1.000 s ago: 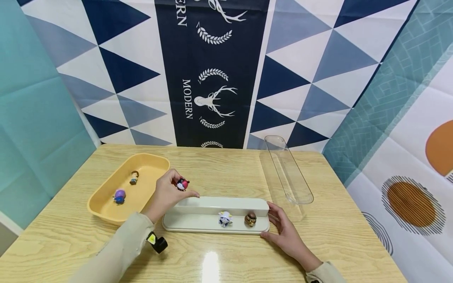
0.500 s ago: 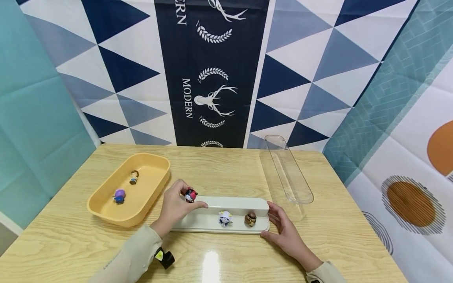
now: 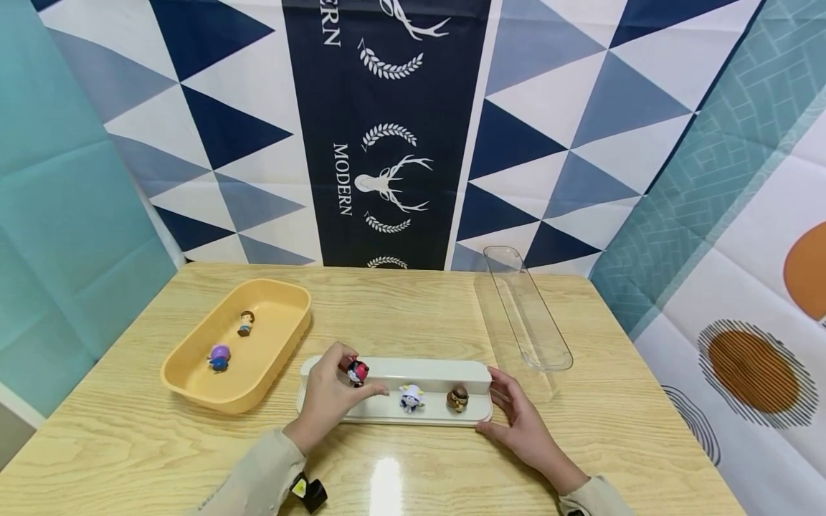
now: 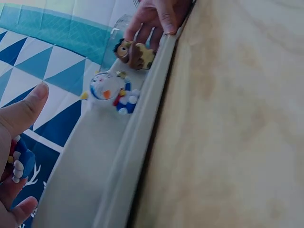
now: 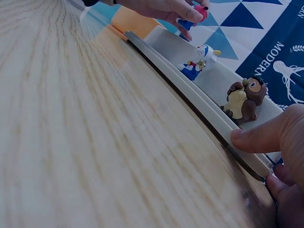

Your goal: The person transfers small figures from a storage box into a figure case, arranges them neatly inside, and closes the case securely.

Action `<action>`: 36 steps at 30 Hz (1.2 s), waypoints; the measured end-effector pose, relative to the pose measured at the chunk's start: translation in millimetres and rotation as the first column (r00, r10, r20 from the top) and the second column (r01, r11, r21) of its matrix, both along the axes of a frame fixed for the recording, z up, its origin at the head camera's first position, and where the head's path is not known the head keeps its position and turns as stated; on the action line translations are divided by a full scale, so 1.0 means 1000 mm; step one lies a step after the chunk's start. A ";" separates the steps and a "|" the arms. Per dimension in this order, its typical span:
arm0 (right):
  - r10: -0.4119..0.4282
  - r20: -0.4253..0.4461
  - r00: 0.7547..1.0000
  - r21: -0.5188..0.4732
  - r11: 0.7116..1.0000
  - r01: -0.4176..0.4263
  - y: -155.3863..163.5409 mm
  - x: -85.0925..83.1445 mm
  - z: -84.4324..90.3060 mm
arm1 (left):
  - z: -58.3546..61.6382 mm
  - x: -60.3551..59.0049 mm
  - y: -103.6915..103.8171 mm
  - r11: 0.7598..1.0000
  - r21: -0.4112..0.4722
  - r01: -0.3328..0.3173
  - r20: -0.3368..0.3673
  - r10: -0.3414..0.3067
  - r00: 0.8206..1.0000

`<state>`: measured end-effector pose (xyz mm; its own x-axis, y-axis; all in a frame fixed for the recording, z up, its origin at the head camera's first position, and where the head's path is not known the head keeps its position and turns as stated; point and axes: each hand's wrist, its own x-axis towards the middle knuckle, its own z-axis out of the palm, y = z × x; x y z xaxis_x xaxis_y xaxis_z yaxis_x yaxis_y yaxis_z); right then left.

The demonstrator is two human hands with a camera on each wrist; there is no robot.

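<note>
My left hand (image 3: 328, 395) pinches a small red-and-blue figurine (image 3: 358, 370) between thumb and fingers, over the left part of a white stepped display stand (image 3: 387, 410). In the right wrist view the held figurine (image 5: 199, 15) shows a red top and blue body. On the stand's lower step, a white-hooded figurine (image 3: 411, 398) stands near the middle. To its right is a brown figurine (image 3: 457, 399) with a pale belly. My right hand (image 3: 524, 428) grips the stand's right end, with its thumb at the front edge and fingers round the side.
A yellow tray (image 3: 293, 331) at the left holds a brown-haired figurine (image 3: 246, 323) and a purple-and-blue figurine (image 3: 219, 357). Behind the right hand lies a long clear plastic cover (image 3: 548, 337). Patterned cloth (image 3: 400, 86) hangs along the table's back edge.
My left hand has carried the red-and-blue figurine from near the tray rightward and toward me, over the stand. The right hand has stayed at the stand's right end.
</note>
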<state>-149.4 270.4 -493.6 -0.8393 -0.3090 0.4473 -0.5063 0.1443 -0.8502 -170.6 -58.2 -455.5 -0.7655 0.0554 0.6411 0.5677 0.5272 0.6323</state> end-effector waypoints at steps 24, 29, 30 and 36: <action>-0.012 0.002 1.000 0.009 1.000 0.012 0.001 0.000 -0.001 | -0.005 -0.002 0.005 0.966 -0.247 0.073 -0.111 -0.103 0.988; -0.011 0.009 1.000 0.012 1.000 0.010 0.001 -0.001 -0.002 | -0.007 -0.001 0.006 0.968 -0.221 0.116 -0.073 -0.135 0.988; -0.012 0.014 1.000 0.013 1.000 0.012 0.001 -0.001 -0.003 | -0.008 -0.001 0.006 0.967 -0.223 0.120 -0.073 -0.139 0.988; -0.025 0.035 0.999 0.021 0.999 0.024 0.001 -0.001 -0.003 | -0.010 0.000 0.005 0.968 -0.196 0.155 -0.023 -0.163 0.986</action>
